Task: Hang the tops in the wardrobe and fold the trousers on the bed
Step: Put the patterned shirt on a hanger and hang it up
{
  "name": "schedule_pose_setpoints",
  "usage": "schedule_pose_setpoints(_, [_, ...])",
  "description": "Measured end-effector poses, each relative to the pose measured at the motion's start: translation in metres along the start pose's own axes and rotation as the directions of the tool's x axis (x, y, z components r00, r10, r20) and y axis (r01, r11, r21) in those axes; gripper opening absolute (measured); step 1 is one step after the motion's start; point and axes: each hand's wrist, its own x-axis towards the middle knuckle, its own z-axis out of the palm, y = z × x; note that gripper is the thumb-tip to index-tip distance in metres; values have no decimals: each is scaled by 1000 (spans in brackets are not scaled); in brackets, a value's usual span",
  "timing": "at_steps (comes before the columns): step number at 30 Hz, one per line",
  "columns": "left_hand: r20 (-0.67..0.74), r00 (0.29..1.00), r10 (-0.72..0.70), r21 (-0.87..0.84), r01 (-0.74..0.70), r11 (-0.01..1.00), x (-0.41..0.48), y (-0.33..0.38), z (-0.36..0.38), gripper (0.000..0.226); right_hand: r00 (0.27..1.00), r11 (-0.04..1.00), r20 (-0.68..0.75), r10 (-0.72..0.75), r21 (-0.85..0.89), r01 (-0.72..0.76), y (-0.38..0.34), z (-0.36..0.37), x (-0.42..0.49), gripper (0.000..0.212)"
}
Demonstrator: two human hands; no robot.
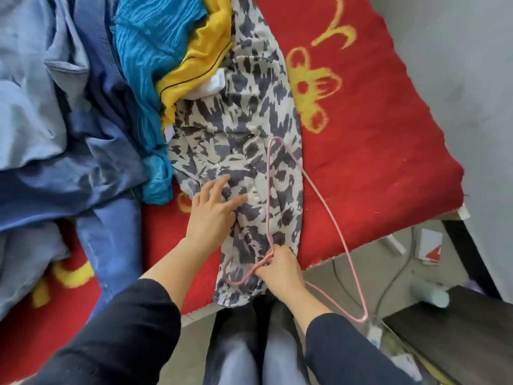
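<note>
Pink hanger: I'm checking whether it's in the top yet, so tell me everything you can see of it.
The pink hanger is a thin wire triangle that looks plastic-coated. The right hand grips its twisted neck, and the hook curves out to the left of the fist. It lies over the grey-and-white patterned top and the red blanket, not inside the top. Its near corner juts past the bed edge. The left hand does not touch it.

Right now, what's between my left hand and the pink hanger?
Only fabric of the spotted top, between the left hand and the pink hanger; head view shows it.
</note>
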Motion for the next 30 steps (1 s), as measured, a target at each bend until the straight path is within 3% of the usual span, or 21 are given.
schedule_pose_setpoints(6, [52, 994, 92, -111, -86, 990, 16, -4, -30, 9, 970, 998, -243, -8, 56, 22, -9, -36, -9, 14])
schedule_pose_setpoints(13, [27, 998, 59, -295, -49, 954, 10, 31, -133, 31, 883, 910, -462, 83, 395, 122, -76, -135, -37, 6])
schedule_pose_setpoints(16, [1, 999, 54, -368, -50, 929, 6, 43, -189, 38, 867, 870, -484, 118, 471, 145, -104, -171, -55, 27])
schedule_pose_setpoints(19, [-112, 994, 7, -462, -58, 885, -3, 46, -248, 39, 868, 901, -495, -32, 362, 240, -131, -207, -91, 13])
schedule_pose_setpoints(22, [-251, 961, -113, -544, -43, 838, -10, 48, -307, 36, 832, 901, -521, -191, 243, 359, -162, -247, -131, 32])
schedule_pose_setpoints(27, [-424, 856, -297, -663, -70, 745, -21, 70, -404, 46, 678, 860, -602, -421, -28, 509, -213, -304, -179, 37])
schedule_pose_setpoints(30, [-463, 802, -377, -749, -127, 651, -28, 87, -465, 45, 615, 843, -640, -460, -99, 528, -238, -329, -209, 22])
